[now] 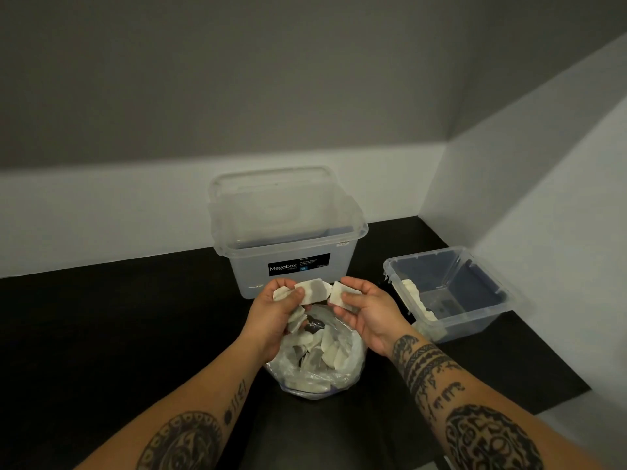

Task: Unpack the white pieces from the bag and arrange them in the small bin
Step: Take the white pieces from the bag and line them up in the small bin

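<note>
White pieces (314, 290) fill the left hand (274, 313), whose fingers curl round several of them. The right hand (368, 312) pinches a single piece (338, 293) just beside. Both hands hover close together above the open clear bag (305, 378), which holds more pieces and sits on the black counter (101, 317). To the right stands the small bin (475, 317), with a row of pieces (415, 296) along its left wall. A large clear bin (342, 262) stands behind the hands.

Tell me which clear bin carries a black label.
The large bin behind the bag, marked Megabox; the small bin on the right shows none.
</note>
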The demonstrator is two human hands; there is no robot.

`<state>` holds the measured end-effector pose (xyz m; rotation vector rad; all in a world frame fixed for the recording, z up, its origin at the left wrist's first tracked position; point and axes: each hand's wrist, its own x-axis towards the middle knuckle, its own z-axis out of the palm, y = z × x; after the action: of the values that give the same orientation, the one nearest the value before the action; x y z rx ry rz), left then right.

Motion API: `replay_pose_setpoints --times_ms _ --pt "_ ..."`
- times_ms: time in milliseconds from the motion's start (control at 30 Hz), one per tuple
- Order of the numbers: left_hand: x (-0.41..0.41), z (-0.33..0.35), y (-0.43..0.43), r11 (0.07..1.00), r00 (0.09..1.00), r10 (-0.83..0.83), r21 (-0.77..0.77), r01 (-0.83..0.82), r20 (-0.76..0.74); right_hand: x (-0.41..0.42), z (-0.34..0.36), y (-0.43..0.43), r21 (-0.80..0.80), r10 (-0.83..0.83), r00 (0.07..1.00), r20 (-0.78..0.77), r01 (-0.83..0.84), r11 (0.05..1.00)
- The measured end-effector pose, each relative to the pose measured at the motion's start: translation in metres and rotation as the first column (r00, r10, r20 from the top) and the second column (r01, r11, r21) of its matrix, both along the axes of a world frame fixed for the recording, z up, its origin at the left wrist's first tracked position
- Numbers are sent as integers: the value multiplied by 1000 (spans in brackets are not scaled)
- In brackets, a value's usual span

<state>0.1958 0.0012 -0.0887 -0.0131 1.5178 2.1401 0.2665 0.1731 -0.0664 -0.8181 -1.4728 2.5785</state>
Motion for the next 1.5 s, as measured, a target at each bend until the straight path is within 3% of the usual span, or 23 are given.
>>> replay_pose_setpoints --times_ms 200,367,500,667,800,933,1067,1200,1267,1333,1433,1500 --pt "-2 1 -2 993 996 47 -107 -55 -75 -3 3 0 209 24 996 87 -42 977" --pt "-5 0 0 990 992 48 -126 -63 -118 -10 -2 -11 458 134 983 129 -179 871" --pt "-9 0 2 993 993 100 -62 -104 -64 -9 -9 -18 475 134 980 148 -189 859" --pt "-11 -7 -2 996 997 72 -56 -74 -29 -15 -3 -20 490 53 997 58 -74 869" --pt "-13 -8 -3 993 995 95 -78 -92 38 -18 15 -10 774 106 992 70 -121 622" --pt "-18 -8 -7 997 981 51 -70 -39 189 -18 35 3 790 402 905 142 -348 505" --pt "-16 -9 -3 994 969 -69 -68 87 237 -27 49 2 893 457 817 351 -439 100" --pt "-15 -10 1 959 958 -235 -121 256 166 -33 47 -8 888 419 793 442 -451 -84" --pt "-13 -7 2 932 933 -334 -102 348 132 -34 43 -12 894 403 807 431 -441 -73" --pt "-10 -4 1 916 917 -383 -80 393 110 -34 37 -13 897 388 836 388 -439 49" --pt "-7 -1 0 926 927 -368 -63 373 72 -35 31 -13 816 360 882 305 -437 379" --pt "-7 0 -1 934 932 -354 -27 356 77 -35 28 -10 666 331 913 238 -402 629"
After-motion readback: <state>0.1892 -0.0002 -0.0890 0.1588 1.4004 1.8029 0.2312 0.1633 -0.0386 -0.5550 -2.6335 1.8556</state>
